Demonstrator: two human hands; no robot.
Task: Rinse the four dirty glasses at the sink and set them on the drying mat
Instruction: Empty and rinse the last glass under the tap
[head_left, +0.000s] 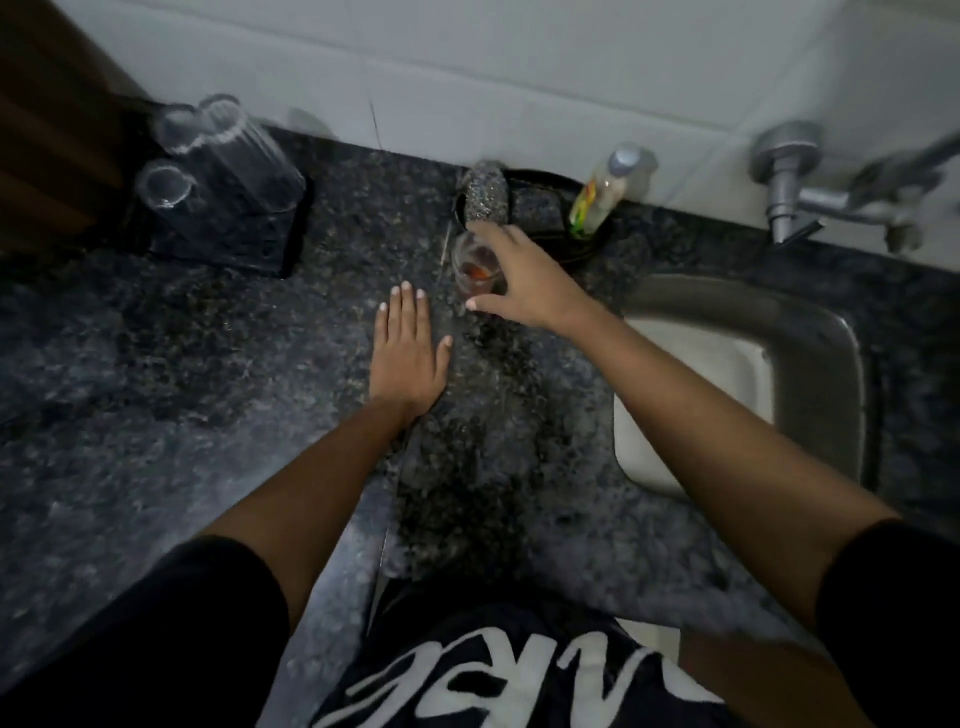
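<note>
A dirty glass is grasped on the granite table beside the sink.

Nearest, the left hand (410, 358) is laid flat on the table (156, 389), its fingers (402, 306) straight and holding nothing. Just beyond it, the right hand (524, 283) is curled over the dirty glass (472, 265), which is gripped from above; reddish residue is seen inside it. The sink (737, 332) is set into the table's right side. Behind the glass, a scrubber (485, 195) and a dish-soap bottle (605, 192) are kept in a black tray (545, 182) at the far edge. Three clear glasses (208, 150) are placed on the drying mat (244, 234) at the far left corner. A tap (810, 182) is mounted on the tiled wall.
</note>
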